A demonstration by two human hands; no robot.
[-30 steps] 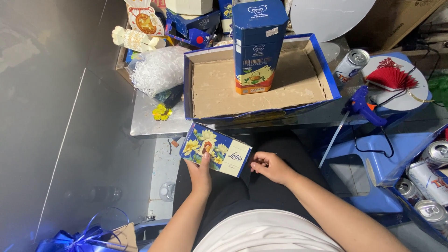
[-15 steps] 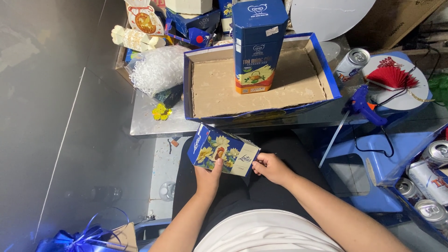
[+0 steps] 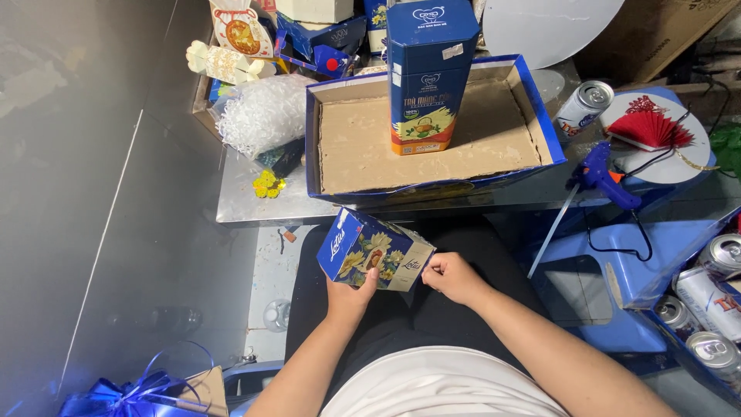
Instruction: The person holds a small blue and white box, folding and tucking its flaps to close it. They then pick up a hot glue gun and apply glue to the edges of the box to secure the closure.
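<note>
Over my lap I hold a small blue and cream box with a flower print (image 3: 370, 251). My left hand (image 3: 349, 297) grips it from below, thumb on its front face. My right hand (image 3: 451, 276) pinches the box's right end with closed fingers. The box is tilted, its blue end pointing up and left. Ahead on a low metal table (image 3: 247, 205) lies a shallow blue tray with a brown cardboard floor (image 3: 363, 150). A tall blue hexagonal carton (image 3: 428, 73) stands upright in that tray.
A blue glue gun (image 3: 606, 174) lies right of the tray, its cable trailing over a blue plastic stool (image 3: 610, 266). Drink cans (image 3: 706, 297) sit at the right edge, one can (image 3: 584, 106) by the tray. White shredded filler (image 3: 262, 112) and a yellow flower (image 3: 268, 184) lie left. A blue ribbon bow (image 3: 131, 390) is bottom left.
The small box has turned from lying flat and face-up to tilted with a blue end showing. Both hands stayed on it and shifted slightly right.
</note>
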